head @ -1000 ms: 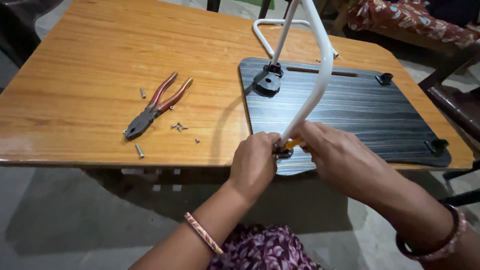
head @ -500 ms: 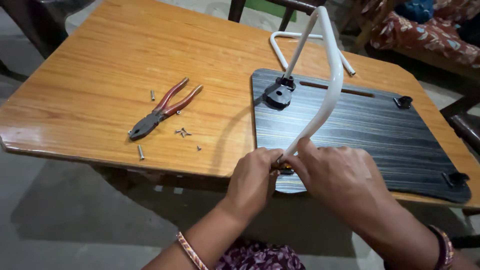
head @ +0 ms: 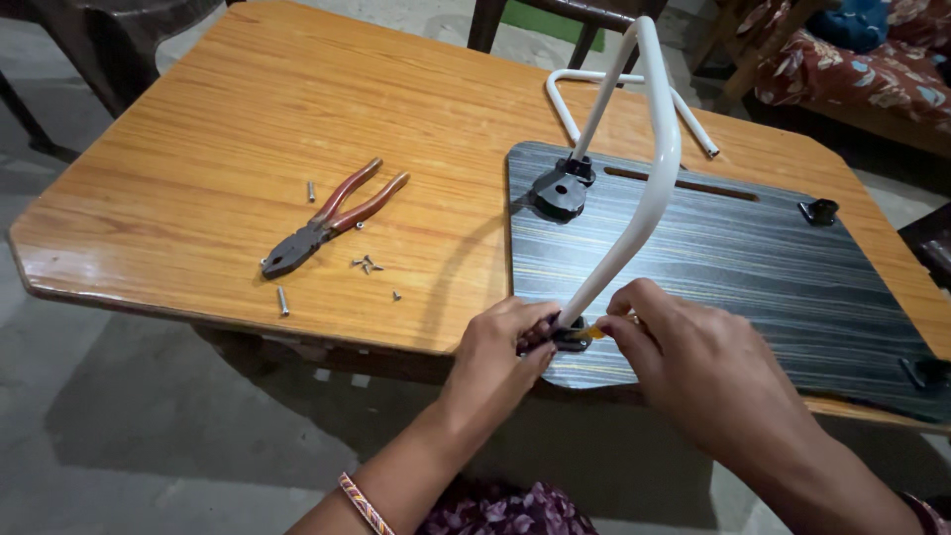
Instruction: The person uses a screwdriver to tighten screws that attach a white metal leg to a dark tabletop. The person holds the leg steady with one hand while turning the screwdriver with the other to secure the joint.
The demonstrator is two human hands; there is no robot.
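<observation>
- While pinching at the near foot of the white bent tube, both hands closed as before: left hand on the black bracket, right hand around a small yellow-tipped tool.
- Same spot on the dark striped board, near edge of the bench.
- Unmoved since earlier: red-handled pliers and loose screws, far left.
</observation>
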